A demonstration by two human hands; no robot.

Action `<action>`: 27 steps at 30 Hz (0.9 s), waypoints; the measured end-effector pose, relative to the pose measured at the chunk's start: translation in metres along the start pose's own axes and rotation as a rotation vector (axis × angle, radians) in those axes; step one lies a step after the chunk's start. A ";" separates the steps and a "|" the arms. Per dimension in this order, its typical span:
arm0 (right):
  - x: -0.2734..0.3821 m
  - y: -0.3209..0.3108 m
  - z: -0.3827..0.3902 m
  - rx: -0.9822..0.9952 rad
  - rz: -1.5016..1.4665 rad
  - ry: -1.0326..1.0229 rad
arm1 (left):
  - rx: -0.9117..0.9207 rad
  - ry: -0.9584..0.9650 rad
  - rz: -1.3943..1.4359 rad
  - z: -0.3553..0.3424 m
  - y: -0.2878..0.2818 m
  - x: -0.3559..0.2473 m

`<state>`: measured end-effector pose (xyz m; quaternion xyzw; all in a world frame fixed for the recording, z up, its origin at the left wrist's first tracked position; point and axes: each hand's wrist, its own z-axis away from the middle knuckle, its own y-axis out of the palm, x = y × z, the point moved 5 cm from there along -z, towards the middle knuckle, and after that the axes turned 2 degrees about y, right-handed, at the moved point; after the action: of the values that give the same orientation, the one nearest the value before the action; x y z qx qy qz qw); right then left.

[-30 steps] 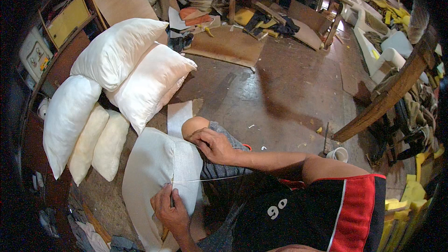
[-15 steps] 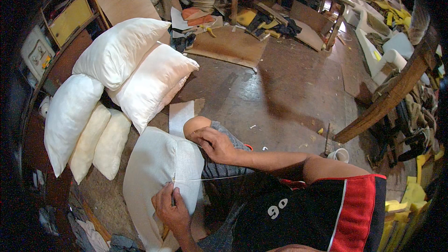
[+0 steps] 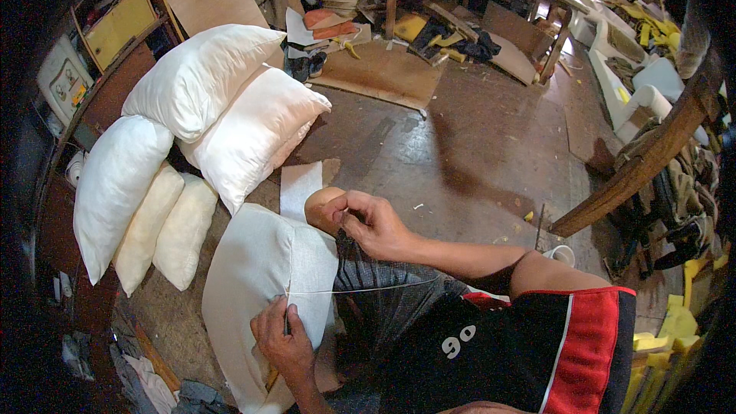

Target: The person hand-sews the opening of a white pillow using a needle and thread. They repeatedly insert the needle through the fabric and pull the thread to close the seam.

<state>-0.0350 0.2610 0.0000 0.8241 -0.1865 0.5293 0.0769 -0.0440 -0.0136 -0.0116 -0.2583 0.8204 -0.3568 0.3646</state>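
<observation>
Left hand (image 3: pixel 282 339) curled on pale cushion (image 3: pixel 244 284), grip unclear, thread (image 3: pixel 353 291) just above it, right hand (image 3: pixel 374 224) pinched closed beside knee (image 3: pixel 320 205)

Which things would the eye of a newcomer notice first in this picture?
Probably the plump white pillows at upper left, bright against the brown floor. Next, the pale fabric-covered piece below and right of them, with the left hand on it and a thin white thread running rightward. The black shirt with its red panel also stands out, lower right.
</observation>
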 end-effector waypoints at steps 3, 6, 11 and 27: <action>0.003 0.001 0.002 0.122 -0.021 0.078 | -0.005 0.012 -0.005 -0.002 0.002 -0.001; 0.011 0.008 0.004 0.209 -0.052 0.045 | -0.011 0.015 -0.019 -0.002 0.001 0.003; 0.029 0.016 0.011 0.358 -0.251 0.326 | -0.004 0.022 -0.031 0.001 0.000 0.006; 0.018 0.044 0.014 0.276 -0.195 0.406 | -0.074 0.003 0.111 -0.013 -0.003 -0.012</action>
<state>-0.0337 0.2120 0.0073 0.7179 -0.0131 0.6942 0.0501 -0.0468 -0.0019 0.0022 -0.2253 0.8465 -0.3061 0.3729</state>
